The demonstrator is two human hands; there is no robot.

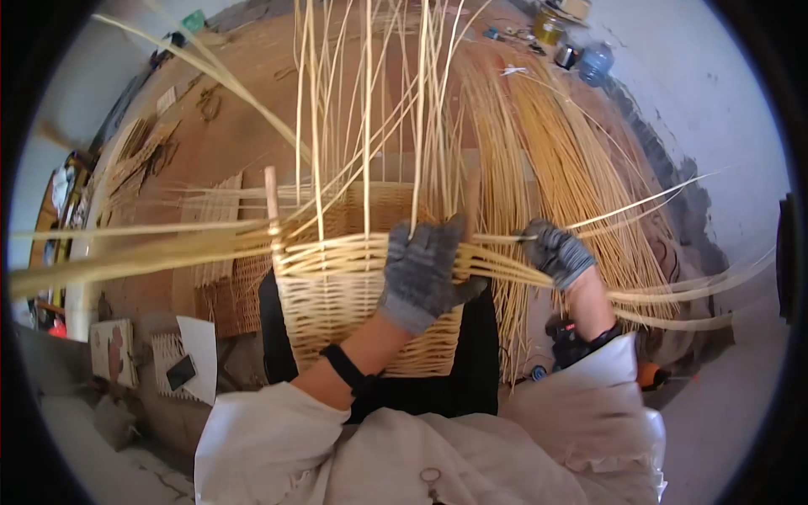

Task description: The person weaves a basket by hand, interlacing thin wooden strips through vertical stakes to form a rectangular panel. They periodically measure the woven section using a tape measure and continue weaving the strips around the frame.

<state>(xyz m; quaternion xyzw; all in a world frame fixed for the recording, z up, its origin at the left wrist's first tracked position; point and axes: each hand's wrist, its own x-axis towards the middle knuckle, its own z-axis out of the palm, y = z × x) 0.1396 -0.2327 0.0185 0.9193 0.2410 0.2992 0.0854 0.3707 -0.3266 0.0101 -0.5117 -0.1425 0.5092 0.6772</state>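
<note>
A half-woven pale wicker basket rests on my lap, with long upright stakes rising from it and a short wooden post at its left corner. Loose strands stretch sideways from the rim. My left hand, in a grey glove, is closed over the rim near the right front corner, fingers bent around the weaving. To its right, my gloved right hand pinches a horizontal strand, with more strands fanning out below it.
Long rattan bundles cover the floor to the right. A water jug stands by the right wall. At lower left lie a white board and a dark flat rectangular object. An orange object is beside my right arm.
</note>
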